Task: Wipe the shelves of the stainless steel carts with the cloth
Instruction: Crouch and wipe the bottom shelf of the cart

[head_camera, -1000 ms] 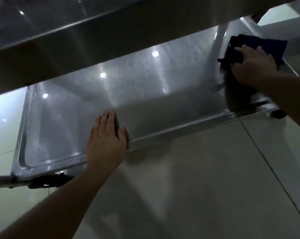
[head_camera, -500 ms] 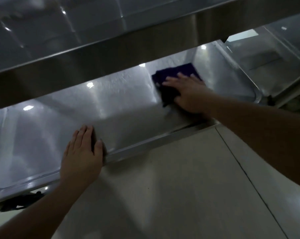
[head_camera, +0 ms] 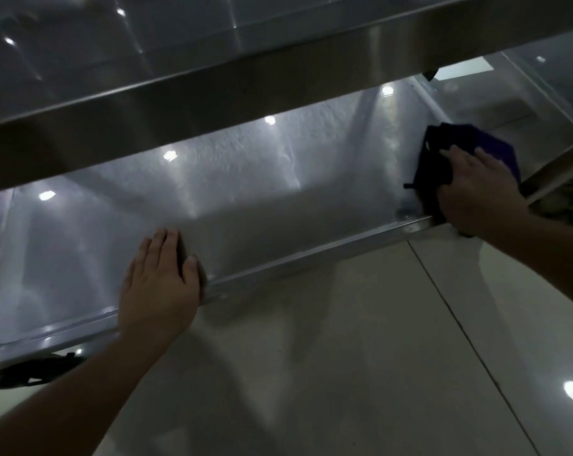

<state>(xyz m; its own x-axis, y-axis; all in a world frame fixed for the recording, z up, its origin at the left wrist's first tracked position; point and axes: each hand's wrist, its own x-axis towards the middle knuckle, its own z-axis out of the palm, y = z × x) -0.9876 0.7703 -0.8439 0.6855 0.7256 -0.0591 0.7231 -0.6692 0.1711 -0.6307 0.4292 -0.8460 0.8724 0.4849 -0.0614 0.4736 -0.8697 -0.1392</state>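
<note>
The lower shelf [head_camera: 245,205] of a stainless steel cart lies below me, shiny with light spots. A dark purple cloth [head_camera: 443,153] sits at the shelf's right end, near the front corner. My right hand [head_camera: 476,189] presses flat on the cloth with its fingers spread over it. My left hand [head_camera: 160,284] rests flat on the shelf's front rim, left of the middle, fingers straight and together. The upper shelf [head_camera: 212,77] of the same cart crosses the top of the view and hides the back of the lower shelf.
A second steel cart's shelf [head_camera: 525,103] stands just to the right. A black caster [head_camera: 31,373] shows under the front left corner. Pale glossy floor tiles [head_camera: 344,357] fill the foreground.
My right hand slid the cloth from the shelf's middle back to the right end, near the front corner. The left hand stayed on the front rim.
</note>
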